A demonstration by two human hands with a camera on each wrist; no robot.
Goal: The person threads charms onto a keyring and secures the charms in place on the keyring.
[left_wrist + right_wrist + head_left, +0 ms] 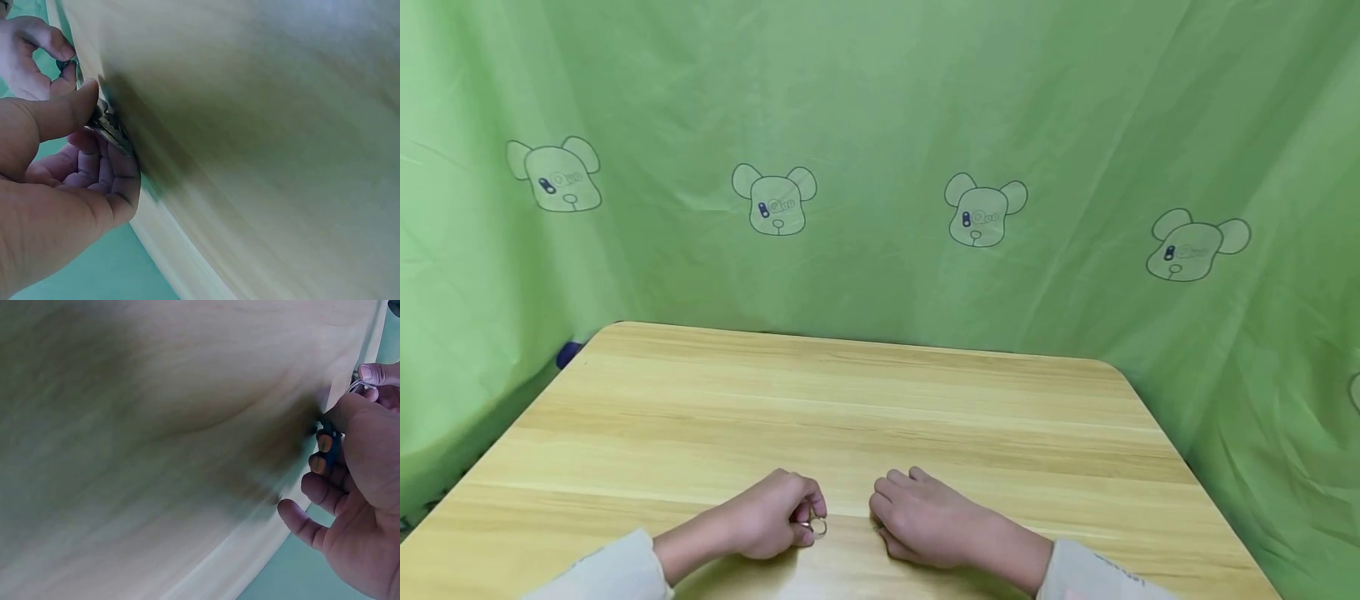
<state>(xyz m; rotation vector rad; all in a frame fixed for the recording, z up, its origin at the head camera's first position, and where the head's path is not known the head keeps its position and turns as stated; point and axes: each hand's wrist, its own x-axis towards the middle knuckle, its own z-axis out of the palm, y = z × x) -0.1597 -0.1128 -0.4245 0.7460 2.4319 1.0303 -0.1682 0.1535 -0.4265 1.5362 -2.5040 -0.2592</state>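
My left hand [775,515] pinches a thin, shiny metal ring [825,527] between thumb and fingertips, close over the tabletop. More metal beside the ring runs back between the fingers, and in the left wrist view this shiny metal piece [111,130] looks dark and silvery. To the right, a short gap away, my right hand [925,518] has its fingers curled in and pinches a small dark thing [334,449], mostly covered by thumb and fingers; I cannot tell its kind. Both hands are low, near the front of the table.
The light wood-grain table [850,400] has rounded far corners. A green curtain [880,100] printed with bear heads hangs behind it and on both sides. Pale sleeves [625,571] cover both forearms. Something dark blue [568,355] shows past the table's far left edge.
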